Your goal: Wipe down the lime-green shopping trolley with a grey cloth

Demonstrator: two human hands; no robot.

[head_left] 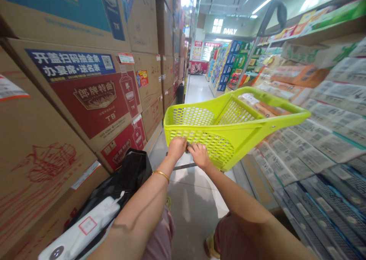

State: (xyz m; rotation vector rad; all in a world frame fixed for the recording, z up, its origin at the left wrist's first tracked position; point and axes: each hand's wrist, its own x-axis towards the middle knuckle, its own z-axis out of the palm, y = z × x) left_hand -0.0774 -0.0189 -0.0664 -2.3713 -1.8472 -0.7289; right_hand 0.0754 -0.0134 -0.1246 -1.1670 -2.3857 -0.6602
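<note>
A lime-green shopping cart (246, 134) stands in front of me, its perforated basket wall just beyond my hands. My left hand (177, 148), with a gold bangle on the wrist, is closed, back of the hand toward me. Beside it, my right hand (199, 154) has its fingers bent inward. A small dark thing (187, 148) shows between the two hands; its kind cannot be made out. By my left arm are a black bag (122, 180) and a white rectangular device (85, 227) with a short white cord.
Stacked cardboard cartons (85, 96) line the left side closely. Shelves on the right hold packs of paper goods (323, 111) and dark-blue packages (323, 210). A pale tiled aisle floor (197, 85) runs ahead, past coloured box displays (228, 63).
</note>
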